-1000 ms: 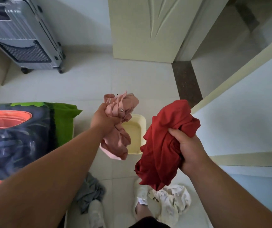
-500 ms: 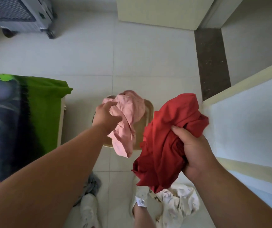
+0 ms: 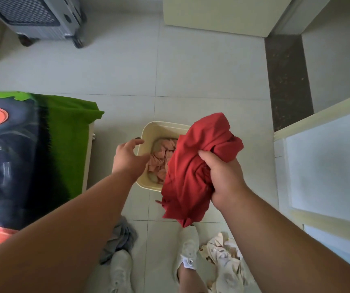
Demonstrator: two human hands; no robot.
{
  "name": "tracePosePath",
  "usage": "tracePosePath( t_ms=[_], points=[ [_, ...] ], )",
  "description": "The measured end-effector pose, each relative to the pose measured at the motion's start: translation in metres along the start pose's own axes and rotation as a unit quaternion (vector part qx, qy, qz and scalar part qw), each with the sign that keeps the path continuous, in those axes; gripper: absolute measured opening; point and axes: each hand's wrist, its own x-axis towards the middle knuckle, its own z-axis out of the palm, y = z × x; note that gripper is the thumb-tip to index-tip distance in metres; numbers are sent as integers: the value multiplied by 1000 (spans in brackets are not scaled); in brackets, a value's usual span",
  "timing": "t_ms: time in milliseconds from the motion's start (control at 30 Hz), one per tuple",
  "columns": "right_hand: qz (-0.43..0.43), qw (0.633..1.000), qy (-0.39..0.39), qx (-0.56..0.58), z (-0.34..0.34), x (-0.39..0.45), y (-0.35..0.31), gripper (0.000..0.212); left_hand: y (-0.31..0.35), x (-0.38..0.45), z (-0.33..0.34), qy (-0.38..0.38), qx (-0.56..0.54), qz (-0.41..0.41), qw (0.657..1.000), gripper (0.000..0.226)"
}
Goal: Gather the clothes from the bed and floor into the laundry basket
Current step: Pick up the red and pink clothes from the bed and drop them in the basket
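Observation:
A cream laundry basket (image 3: 148, 129) stands on the tiled floor ahead of my feet. A pink garment (image 3: 161, 159) lies crumpled inside it. My left hand (image 3: 128, 158) hovers over the basket's left rim, fingers apart and holding nothing. My right hand (image 3: 222, 176) grips a bunched red garment (image 3: 197, 166) that hangs over the basket's right side and hides part of it. A grey garment (image 3: 120, 240) lies on the floor by my left shoe. A white patterned garment (image 3: 224, 256) lies by my right shoe.
The bed (image 3: 22, 155) with a green and dark printed cover fills the left. A grey suitcase (image 3: 41, 15) stands at the far left. A cream door (image 3: 218, 13) is at the back, and a pale cabinet (image 3: 326, 157) is on the right.
My left hand let go of the pink garment, which dropped into the basket. The hand is now open above the rim. The red garment stays in my right hand.

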Motion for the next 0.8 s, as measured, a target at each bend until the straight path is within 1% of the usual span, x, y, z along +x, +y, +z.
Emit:
tracePosePath(
  t_ms=[100, 167, 233, 333, 367, 500, 600, 733, 800],
  points=[
    [-11, 1000, 0, -19, 22, 12, 0, 49, -7, 2, -12, 20, -5, -3, 1000, 55],
    [-20, 999, -8, -43, 33, 15, -3, 57, -11, 3, -22, 33, -12, -3, 999, 54],
    [-19, 997, -10, -79, 36, 18, -4, 68, -17, 4, -28, 37, -16, -6, 999, 54],
    [10, 992, 10, -128, 37, 20, -2, 95, -29, 2, -35, 46, -11, -12, 999, 55],
    [16, 990, 21, -142, 36, 21, -1, 95, -32, 2, -36, 47, -11, -12, 999, 55],
    [33, 988, 35, -148, 28, 18, 12, 74, -51, -6, -39, 43, -12, -27, 999, 56],
    [51, 986, 38, -156, 22, 14, 25, 49, -64, -13, -41, 41, -20, -30, 999, 57],
    [63, 985, 39, -155, 20, 1, 41, 41, -83, -19, -45, 41, -16, -27, 999, 57],
    [56, 987, 36, -149, 20, -5, 52, 41, -98, -23, -48, 42, -7, -18, 999, 58]
  ],
)
